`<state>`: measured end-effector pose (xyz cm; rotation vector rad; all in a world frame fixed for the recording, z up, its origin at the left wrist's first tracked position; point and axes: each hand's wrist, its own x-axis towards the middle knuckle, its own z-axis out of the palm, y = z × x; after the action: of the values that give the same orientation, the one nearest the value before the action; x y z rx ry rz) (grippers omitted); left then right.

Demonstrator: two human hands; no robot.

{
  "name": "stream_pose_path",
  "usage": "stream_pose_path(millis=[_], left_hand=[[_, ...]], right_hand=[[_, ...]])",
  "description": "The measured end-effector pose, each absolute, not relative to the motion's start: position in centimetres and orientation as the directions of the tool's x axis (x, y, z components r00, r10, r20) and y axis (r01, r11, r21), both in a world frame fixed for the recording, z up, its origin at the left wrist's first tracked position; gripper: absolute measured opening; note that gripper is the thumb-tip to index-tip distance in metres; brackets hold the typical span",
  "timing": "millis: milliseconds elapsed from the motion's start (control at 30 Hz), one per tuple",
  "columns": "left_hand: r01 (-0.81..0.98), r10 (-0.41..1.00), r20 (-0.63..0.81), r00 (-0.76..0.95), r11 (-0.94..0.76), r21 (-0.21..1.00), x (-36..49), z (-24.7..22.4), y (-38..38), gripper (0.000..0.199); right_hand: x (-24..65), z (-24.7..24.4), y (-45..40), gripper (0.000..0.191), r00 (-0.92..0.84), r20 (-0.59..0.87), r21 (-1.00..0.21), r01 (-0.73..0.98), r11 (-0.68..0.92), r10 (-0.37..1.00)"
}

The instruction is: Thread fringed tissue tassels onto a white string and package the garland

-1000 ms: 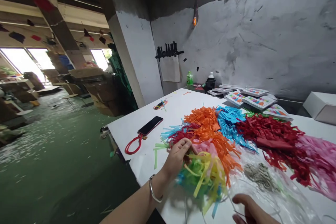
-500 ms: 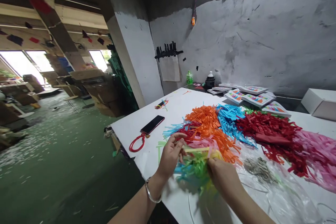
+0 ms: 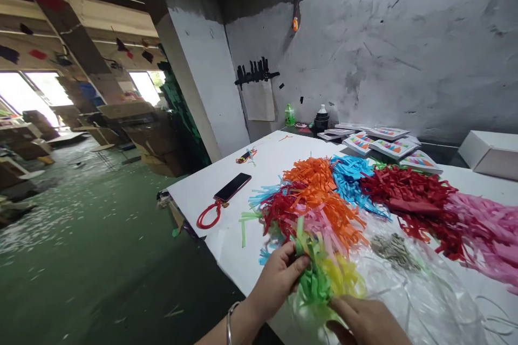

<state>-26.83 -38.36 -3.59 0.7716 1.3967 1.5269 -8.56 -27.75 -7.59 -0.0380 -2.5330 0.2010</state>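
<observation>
My left hand [image 3: 281, 277] is closed on a bunch of green paper strips [image 3: 315, 280], pinched between thumb and fingers above the near part of the white table. Yellow paper strips [image 3: 348, 276] sit right beside the green ones. At the lower end of the green bunch is my right hand [image 3: 366, 319], slightly blurred. Its fingertips touch the strips, and thumb and forefinger are apart with nothing plainly between them. Just beyond my hands lie pink strips [image 3: 319, 222], dark red strips [image 3: 279, 210] and orange strips [image 3: 315, 178].
A phone [image 3: 232, 187] with a red cord loop [image 3: 209, 216] lies near the table's left edge. Blue strips [image 3: 352, 178], a dark red heap [image 3: 408, 188] and pink strips [image 3: 485, 226] spread rightward. Clear plastic [image 3: 429, 302] lies around grey ties [image 3: 394, 250]. A white box [image 3: 489, 153] stands behind.
Both hands have moved down and nearer with the green strips. My right hand has gone from a closed grip at the bunch's side to its lower end, fingers apart. The view has shifted slightly.
</observation>
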Motion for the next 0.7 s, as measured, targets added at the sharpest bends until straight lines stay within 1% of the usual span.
stream_pose_path(millis=[33, 100, 167, 200, 267, 333, 367, 433, 500, 567, 600, 633, 667, 700], left_hand=[[-0.167, 0.906, -0.085, -0.414, 0.016, 0.986, -26.8, -3.4, -38.8, 0.051], [-0.104, 0.902, -0.03, -0.43, -0.016, 0.994, -26.4, -3.3, -39.5, 0.05], [-0.082, 0.902, -0.023, -0.431, -0.013, 0.997, -25.7, -3.3, -39.9, 0.05], [-0.083, 0.902, -0.027, -0.431, -0.01, 0.996, -25.2, -3.5, -39.9, 0.05], [-0.094, 0.908, -0.038, -0.417, -0.001, 0.996, -24.1, -3.9, -39.7, 0.049], [-0.096, 0.92, -0.048, -0.388, 0.011, 0.995, -23.3, -4.3, -39.5, 0.05], [-0.08, 0.925, -0.049, -0.377, 0.02, 0.997, -23.1, -4.5, -39.4, 0.05], [0.019, 0.912, -0.035, -0.41, 0.047, 0.999, -23.4, -4.8, -39.6, 0.045], [0.207, 0.831, 0.056, -0.553, 0.072, 0.976, -24.6, -4.7, -40.1, 0.034], [0.412, 0.667, 0.247, -0.703, 0.1, 0.905, -25.8, -4.5, -40.9, 0.027], [0.503, 0.577, 0.357, -0.735, 0.11, 0.857, -26.1, -4.2, -41.3, 0.028], [0.579, 0.51, 0.454, -0.73, 0.111, 0.808, -26.1, -3.9, -41.7, 0.03], [0.641, 0.498, 0.522, -0.693, 0.094, 0.761, -25.7, -3.6, -42.1, 0.034], [0.692, 0.543, 0.563, -0.623, 0.047, 0.721, -25.0, -3.3, -42.5, 0.038]], right_hand=[[-7.7, -7.6, -27.3, 0.021, -0.828, 0.546, -0.22, 0.001, 0.975, 0.124], [-6.2, -6.9, -26.5, 0.019, -0.814, 0.501, -0.403, 0.081, 0.911, 0.294], [-5.5, -5.7, -26.4, 0.02, -0.759, 0.443, -0.566, 0.176, 0.806, 0.477], [-5.5, -5.0, -26.7, 0.024, -0.728, 0.428, -0.612, 0.202, 0.765, 0.535], [-6.2, -3.7, -27.8, 0.031, -0.703, 0.428, -0.661, 0.185, 0.727, 0.568], [-7.2, -2.9, -28.9, 0.027, -0.732, 0.442, -0.676, 0.108, 0.729, 0.518], [-7.5, -2.6, -29.2, 0.025, -0.742, 0.445, -0.686, 0.077, 0.723, 0.501], [-7.5, -2.4, -29.3, 0.027, -0.724, 0.443, -0.733, 0.047, 0.679, 0.529], [-6.5, -2.3, -28.9, 0.027, -0.664, 0.412, -0.806, 0.054, 0.59, 0.624], [-5.1, -2.3, -28.6, 0.026, -0.613, 0.34, -0.873, 0.076, 0.482, 0.713], [-4.5, -2.2, -28.6, 0.026, -0.602, 0.302, -0.897, 0.083, 0.434, 0.739], [-4.1, -2.1, -28.8, 0.027, -0.603, 0.268, -0.916, 0.083, 0.393, 0.751], [-3.8, -2.1, -29.2, 0.027, -0.61, 0.242, -0.931, 0.074, 0.359, 0.754], [-3.7, -2.0, -29.7, 0.027, -0.624, 0.223, -0.943, 0.057, 0.328, 0.749]])
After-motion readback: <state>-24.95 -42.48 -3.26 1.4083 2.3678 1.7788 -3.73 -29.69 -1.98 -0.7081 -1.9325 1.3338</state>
